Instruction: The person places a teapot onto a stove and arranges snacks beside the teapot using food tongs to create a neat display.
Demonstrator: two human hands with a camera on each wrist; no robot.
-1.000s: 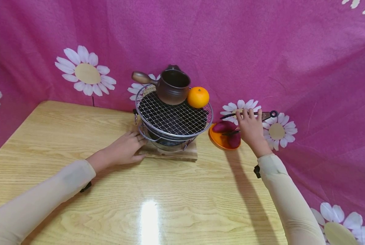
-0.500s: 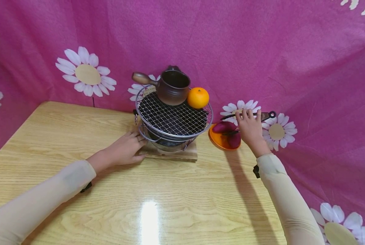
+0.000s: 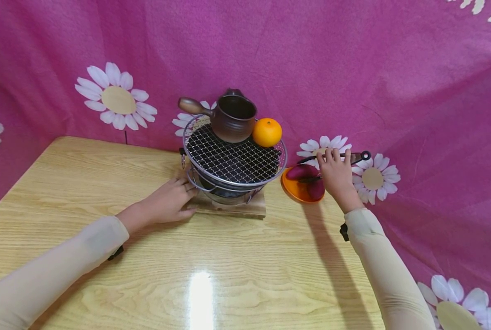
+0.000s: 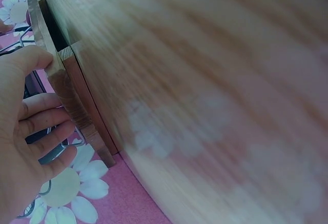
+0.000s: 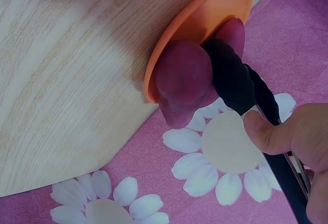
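My right hand (image 3: pixel 337 176) grips black-tipped tongs (image 5: pixel 230 78) over an orange plate (image 3: pixel 291 187) at the right of the table. On the plate lie purple-skinned sweet potatoes (image 3: pixel 302 171). In the head view the tong arms are spread, the lower one lying across the sweet potatoes; whether they pinch one I cannot tell. My left hand (image 3: pixel 167 201) rests against the left end of a wooden board (image 3: pixel 237 210), thumb and fingers touching its edge. On that board stands a round tabletop grill (image 3: pixel 229 192) with a wire mesh (image 3: pixel 233 160).
A dark brown side-handled pot (image 3: pixel 232 121) stands at the back of the mesh, with an orange fruit (image 3: pixel 267 133) right beside it. Behind the wood-grain table (image 3: pixel 245 256) hangs a magenta cloth (image 3: pixel 332 59) with white flowers, close to the grill and plate.
The tongs' handle end has shifted very slightly left with my right hand. My left hand, the grill and the plate stay as they were.
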